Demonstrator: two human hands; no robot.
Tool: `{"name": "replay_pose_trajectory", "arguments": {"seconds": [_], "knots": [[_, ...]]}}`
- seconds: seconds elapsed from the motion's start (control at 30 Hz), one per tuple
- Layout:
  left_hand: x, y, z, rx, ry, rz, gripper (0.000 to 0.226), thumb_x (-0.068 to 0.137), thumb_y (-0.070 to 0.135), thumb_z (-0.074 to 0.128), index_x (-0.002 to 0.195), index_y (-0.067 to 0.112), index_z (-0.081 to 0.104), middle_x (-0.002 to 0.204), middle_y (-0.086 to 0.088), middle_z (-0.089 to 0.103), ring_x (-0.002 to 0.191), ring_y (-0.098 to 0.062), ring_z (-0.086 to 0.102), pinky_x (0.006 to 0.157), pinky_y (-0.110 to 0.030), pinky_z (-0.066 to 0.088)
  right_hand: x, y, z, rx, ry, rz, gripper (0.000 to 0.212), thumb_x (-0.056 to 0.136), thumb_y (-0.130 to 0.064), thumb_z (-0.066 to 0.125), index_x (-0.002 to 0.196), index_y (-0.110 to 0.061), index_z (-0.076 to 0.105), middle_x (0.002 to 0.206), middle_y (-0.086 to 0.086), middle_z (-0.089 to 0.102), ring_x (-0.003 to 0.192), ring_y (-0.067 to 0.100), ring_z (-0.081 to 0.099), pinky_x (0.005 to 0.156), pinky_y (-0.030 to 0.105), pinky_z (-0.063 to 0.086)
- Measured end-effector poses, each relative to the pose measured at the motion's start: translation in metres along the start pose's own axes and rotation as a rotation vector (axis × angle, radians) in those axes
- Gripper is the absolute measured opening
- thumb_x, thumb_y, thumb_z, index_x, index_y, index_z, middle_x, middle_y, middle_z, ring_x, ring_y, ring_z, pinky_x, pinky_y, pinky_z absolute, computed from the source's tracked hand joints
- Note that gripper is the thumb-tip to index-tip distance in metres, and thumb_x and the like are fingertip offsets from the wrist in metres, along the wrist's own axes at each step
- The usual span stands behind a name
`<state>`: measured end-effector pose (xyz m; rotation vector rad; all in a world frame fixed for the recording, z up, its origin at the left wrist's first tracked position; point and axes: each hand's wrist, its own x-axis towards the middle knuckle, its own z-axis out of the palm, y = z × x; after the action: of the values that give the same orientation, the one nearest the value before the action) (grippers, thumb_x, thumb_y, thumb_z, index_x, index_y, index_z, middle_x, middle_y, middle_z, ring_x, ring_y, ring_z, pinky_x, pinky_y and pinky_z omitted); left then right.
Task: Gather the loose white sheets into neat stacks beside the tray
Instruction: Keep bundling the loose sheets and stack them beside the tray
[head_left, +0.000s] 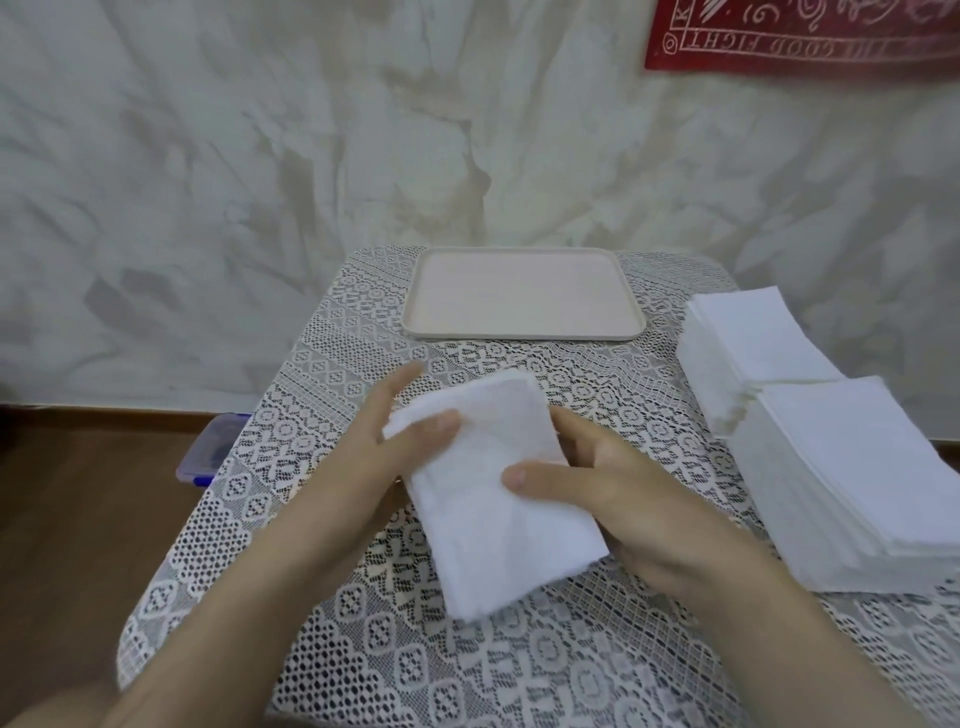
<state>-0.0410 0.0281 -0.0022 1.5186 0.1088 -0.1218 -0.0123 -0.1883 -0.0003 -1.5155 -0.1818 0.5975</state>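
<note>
A small bundle of white sheets (493, 499) sits tilted in the middle of the table, held between both hands. My left hand (400, 441) grips its left edge with the thumb on top. My right hand (608, 493) holds its right edge, thumb pressed on the upper face. Behind the bundle lies an empty pale pink tray (524, 293). To the right of the tray are two tall stacks of white sheets, a far stack (748, 338) and a near stack (852, 467), the near one overlapping the far one's front corner.
A lace cloth (519, 660) covers the small table, which stands against a crumpled white backdrop. On the wooden floor at the left is a clear plastic box with a blue lid (213, 449). A red cloth (800, 36) hangs at top right.
</note>
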Motion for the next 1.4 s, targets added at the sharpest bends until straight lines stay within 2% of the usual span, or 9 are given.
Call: {"name": "replay_pose_trajectory", "arguments": {"seconds": [0.13,0.3,0.47,0.63,0.77,0.97,1.1,1.23,1.4], "knots": [[-0.013,-0.006,0.024,-0.118,0.048,-0.049,0.049,0.088,0.052,0.074,0.129,0.027,0.066,0.114,-0.002,0.080,0.105,-0.025,0.077,0.099,-0.054,0.057,-0.001,0.007,0.011,0.044,0.032,0.004,0.061,0.076,-0.026,0.086,0.132,-0.028,0.060,0.115,-0.003,0.076,0.105,0.020,0.074,0.084,0.038,0.061],[-0.014,-0.003,0.035,-0.101,0.096,-0.013,0.042,0.085,0.054,0.058,0.115,0.027,0.071,0.100,-0.002,0.082,0.090,-0.022,0.080,0.077,-0.039,0.064,-0.007,0.002,0.025,-0.117,0.068,-0.057,0.051,0.080,-0.062,0.074,0.123,-0.040,0.059,0.109,-0.017,0.076,0.097,0.005,0.074,0.092,0.039,0.060],[-0.002,0.004,0.036,-0.043,0.134,0.035,0.056,0.086,0.071,0.065,0.115,0.022,0.069,0.098,-0.006,0.081,0.087,-0.025,0.080,0.072,-0.039,0.066,-0.002,0.001,0.036,-0.205,0.094,-0.135,0.042,0.088,-0.060,0.069,0.126,-0.046,0.057,0.114,-0.019,0.074,0.102,0.003,0.072,0.096,0.040,0.057],[-0.006,-0.004,0.032,-0.146,0.105,-0.051,0.071,0.082,0.073,0.063,0.129,0.019,0.067,0.111,-0.009,0.080,0.103,-0.030,0.078,0.097,-0.054,0.059,-0.001,0.005,0.029,-0.101,0.176,-0.089,0.042,0.087,-0.063,0.066,0.119,-0.037,0.059,0.108,-0.015,0.076,0.095,0.006,0.074,0.091,0.044,0.060],[-0.006,-0.003,0.039,-0.110,0.070,-0.052,0.046,0.091,0.058,0.057,0.106,0.017,0.073,0.082,-0.004,0.081,0.070,-0.012,0.079,0.057,-0.024,0.060,0.000,0.008,0.036,-0.102,0.104,-0.092,0.037,0.095,-0.051,0.065,0.129,-0.038,0.057,0.114,-0.013,0.075,0.102,0.008,0.074,0.094,0.041,0.059],[-0.011,-0.008,0.030,0.091,-0.021,-0.057,0.059,0.080,0.061,0.069,0.132,0.032,0.062,0.113,0.009,0.080,0.102,-0.014,0.078,0.086,-0.036,0.063,0.000,0.004,0.026,-0.050,0.310,-0.152,0.042,0.082,-0.055,0.072,0.117,-0.033,0.064,0.103,-0.012,0.077,0.093,0.010,0.075,0.080,0.039,0.063],[-0.006,-0.009,0.029,0.019,0.108,-0.086,0.043,0.092,0.049,0.069,0.128,0.026,0.065,0.109,0.009,0.080,0.102,-0.016,0.076,0.091,-0.035,0.056,0.000,0.010,0.021,-0.061,0.217,-0.058,0.043,0.089,-0.054,0.069,0.126,-0.034,0.060,0.110,-0.012,0.074,0.098,0.007,0.072,0.085,0.034,0.061],[0.001,-0.008,0.025,0.061,0.133,-0.118,0.032,0.101,0.044,0.061,0.124,0.024,0.068,0.107,0.010,0.080,0.103,-0.015,0.075,0.087,-0.031,0.052,0.001,0.016,0.020,-0.129,0.241,-0.030,0.034,0.096,-0.045,0.064,0.129,-0.039,0.058,0.111,-0.014,0.073,0.102,0.007,0.071,0.096,0.042,0.058],[0.000,-0.014,0.024,0.140,0.156,-0.053,0.024,0.106,0.036,0.057,0.127,0.033,0.067,0.114,0.016,0.078,0.101,-0.004,0.073,0.080,-0.022,0.052,0.008,0.012,0.023,-0.207,0.326,-0.067,0.036,0.101,-0.040,0.057,0.136,-0.035,0.053,0.116,-0.013,0.067,0.104,0.011,0.067,0.085,0.034,0.057]]}}
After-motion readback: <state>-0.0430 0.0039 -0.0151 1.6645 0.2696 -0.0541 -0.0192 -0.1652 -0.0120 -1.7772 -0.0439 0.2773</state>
